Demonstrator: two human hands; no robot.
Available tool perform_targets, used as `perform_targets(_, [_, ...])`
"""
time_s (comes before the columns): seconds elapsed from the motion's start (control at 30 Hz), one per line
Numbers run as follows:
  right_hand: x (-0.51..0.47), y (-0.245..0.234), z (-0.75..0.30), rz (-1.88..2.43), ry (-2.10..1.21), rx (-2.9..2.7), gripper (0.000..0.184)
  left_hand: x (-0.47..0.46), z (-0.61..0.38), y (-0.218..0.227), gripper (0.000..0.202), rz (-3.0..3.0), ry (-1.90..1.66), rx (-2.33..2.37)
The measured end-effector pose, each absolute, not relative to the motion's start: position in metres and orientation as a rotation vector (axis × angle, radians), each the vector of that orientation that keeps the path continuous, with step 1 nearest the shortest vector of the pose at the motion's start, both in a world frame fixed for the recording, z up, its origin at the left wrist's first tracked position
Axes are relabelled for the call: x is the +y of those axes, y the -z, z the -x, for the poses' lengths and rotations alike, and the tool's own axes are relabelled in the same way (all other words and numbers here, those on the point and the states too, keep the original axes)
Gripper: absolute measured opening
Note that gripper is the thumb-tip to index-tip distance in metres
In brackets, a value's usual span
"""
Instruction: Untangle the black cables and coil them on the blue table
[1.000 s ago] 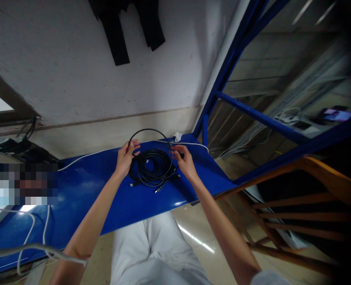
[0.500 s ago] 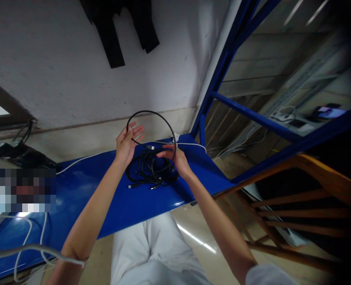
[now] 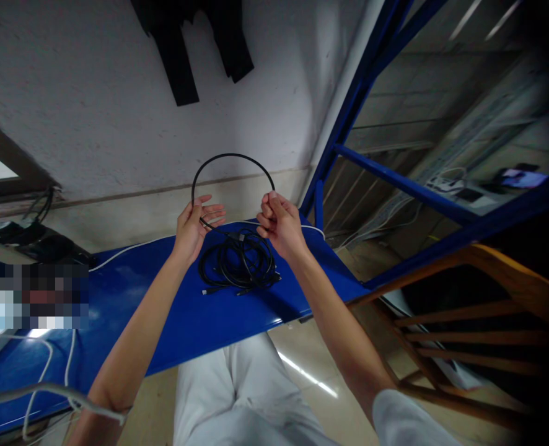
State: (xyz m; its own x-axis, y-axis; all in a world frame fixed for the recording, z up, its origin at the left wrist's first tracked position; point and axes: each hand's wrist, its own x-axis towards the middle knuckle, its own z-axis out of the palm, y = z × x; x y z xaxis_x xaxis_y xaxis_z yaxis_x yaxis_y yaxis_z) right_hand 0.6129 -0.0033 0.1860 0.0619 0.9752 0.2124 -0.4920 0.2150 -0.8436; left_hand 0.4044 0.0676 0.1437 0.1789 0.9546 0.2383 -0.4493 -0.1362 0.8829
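Observation:
A black cable (image 3: 230, 156) arches in a loop between my two hands above the blue table (image 3: 130, 291). My left hand (image 3: 193, 226) grips one side of the loop between thumb and palm, its fingers partly spread. My right hand (image 3: 279, 224) pinches the other side with its fingers closed. The rest of the cable lies as a loose black coil (image 3: 237, 265) on the table just under my hands, with its plug ends sticking out at the front.
A white cable (image 3: 130, 246) runs along the table's back edge. More white cables (image 3: 46, 365) and a blurred patch lie at the left. A blue metal frame (image 3: 395, 179) rises on the right, a wooden chair (image 3: 479, 310) beside it. Black cloth (image 3: 195, 43) hangs on the wall.
Both hands have risen from the coil on the table, lifting one loop of the black cable into a higher arch. The right hand has closed into a pinch on it.

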Motion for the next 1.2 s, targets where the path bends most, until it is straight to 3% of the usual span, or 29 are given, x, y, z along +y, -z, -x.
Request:
perform_targets(0.23, [0.016,-0.249,-0.593,0.623,-1.263,-1.025,0.042,0.050,-0.408,-0.108,0.059,-1.192,-1.421,0.785])
perform_targets(0.4, [0.013,-0.275,-0.582,0.629,-1.267,-1.039,0.046,0.035,-0.416,-0.096,0.059,-1.305,-1.178,0.838])
perform_targets(0.67, [0.008,-0.292,-0.587,0.638,-1.261,-1.056,0.045,0.032,-0.412,-0.116,0.063,-1.239,-1.074,0.738])
perform_targets(0.9, [0.002,-0.302,-0.611,0.627,-1.212,-1.131,0.039,0.044,-0.399,-0.077,0.048,-1.189,-1.127,0.966])
perform_targets(1.0, [0.000,-0.299,-0.614,0.635,-1.201,-1.130,0.040,0.036,-0.403,-0.075,0.039,-1.342,-1.299,1.106])
perform_targets(1.07, [0.000,-0.297,-0.610,0.671,-1.219,-1.102,0.042,0.026,-0.411,-0.083,0.046,-1.577,-1.414,1.083])
perform_targets(1.13, [0.000,-0.295,-0.605,0.673,-1.244,-1.092,0.043,0.019,-0.420,-0.096,0.058,-1.829,-1.411,0.970])
perform_targets(1.2, [0.000,-0.293,-0.601,0.655,-1.260,-1.087,0.043,0.019,-0.427,-0.106,0.047,-1.926,-1.312,0.855])
